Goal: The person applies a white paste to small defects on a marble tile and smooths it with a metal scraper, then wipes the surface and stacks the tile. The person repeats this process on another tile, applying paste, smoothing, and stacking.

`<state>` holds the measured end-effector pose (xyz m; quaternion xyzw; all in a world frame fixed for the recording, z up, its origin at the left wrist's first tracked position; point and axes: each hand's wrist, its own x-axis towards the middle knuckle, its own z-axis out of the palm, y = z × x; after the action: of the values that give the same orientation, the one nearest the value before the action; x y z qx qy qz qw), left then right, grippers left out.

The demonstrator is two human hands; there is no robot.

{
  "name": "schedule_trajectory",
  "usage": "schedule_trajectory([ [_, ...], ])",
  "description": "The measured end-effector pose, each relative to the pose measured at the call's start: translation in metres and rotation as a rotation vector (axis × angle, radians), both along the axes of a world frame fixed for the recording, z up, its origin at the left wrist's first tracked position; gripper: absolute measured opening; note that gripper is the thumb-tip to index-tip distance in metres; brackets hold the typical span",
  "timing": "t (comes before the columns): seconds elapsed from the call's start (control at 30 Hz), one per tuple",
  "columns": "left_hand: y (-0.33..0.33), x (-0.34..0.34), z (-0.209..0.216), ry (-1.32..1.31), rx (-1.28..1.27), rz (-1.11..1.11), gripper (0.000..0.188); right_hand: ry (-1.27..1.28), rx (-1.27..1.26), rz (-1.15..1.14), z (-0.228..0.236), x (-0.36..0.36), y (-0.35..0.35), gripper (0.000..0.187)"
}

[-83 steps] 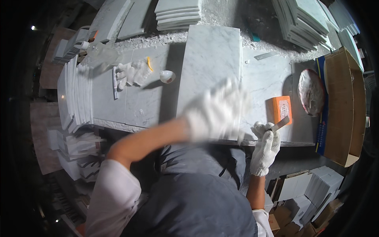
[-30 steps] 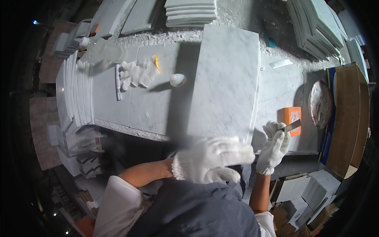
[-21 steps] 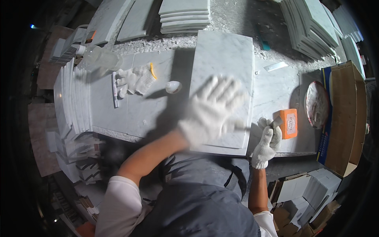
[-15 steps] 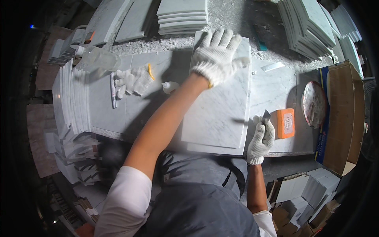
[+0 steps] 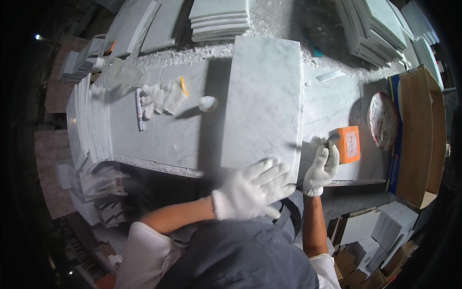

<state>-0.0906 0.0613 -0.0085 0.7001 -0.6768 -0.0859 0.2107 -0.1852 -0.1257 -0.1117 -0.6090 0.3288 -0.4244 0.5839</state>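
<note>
A grey-veined white marble slab point(image 5: 262, 103) lies on top of another one, whose edge shows along its right and near sides. At the slab's near edge my left hand point(image 5: 255, 190), in a white knit glove, is open with its fingers spread, slightly blurred. My right hand point(image 5: 321, 168), gloved the same way, is closed on a small scraper with a dark flat blade point(image 5: 332, 139) pointing up and away. Its handle is hidden in the fingers. Right beside that blade sits an orange block point(image 5: 348, 144) with a pale label.
Left of the slab lie a spare glove point(image 5: 166, 96), a marker pen point(image 5: 139, 110) and a small white bottle point(image 5: 208, 103). To the right are a round lid of white paste point(image 5: 383, 121) and an open cardboard box point(image 5: 417, 139). Marble stacks point(image 5: 219, 19) stand behind.
My left hand has swept from the slab's far end to its near edge. My right hand has shifted slightly right, bringing the scraper blade against or near the orange block.
</note>
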Motion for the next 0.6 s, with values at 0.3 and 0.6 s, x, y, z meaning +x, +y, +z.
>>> schedule_trajectory([
  [0.3,0.076,0.019,0.005,0.521,-0.336,0.884,0.022,0.059,0.186,-0.061,0.012,-0.025,0.005,0.031],
  [0.6,0.053,0.045,-0.001,0.813,-0.027,1.018,0.047,0.138,0.169,0.371,0.061,-0.029,0.019,0.019],
])
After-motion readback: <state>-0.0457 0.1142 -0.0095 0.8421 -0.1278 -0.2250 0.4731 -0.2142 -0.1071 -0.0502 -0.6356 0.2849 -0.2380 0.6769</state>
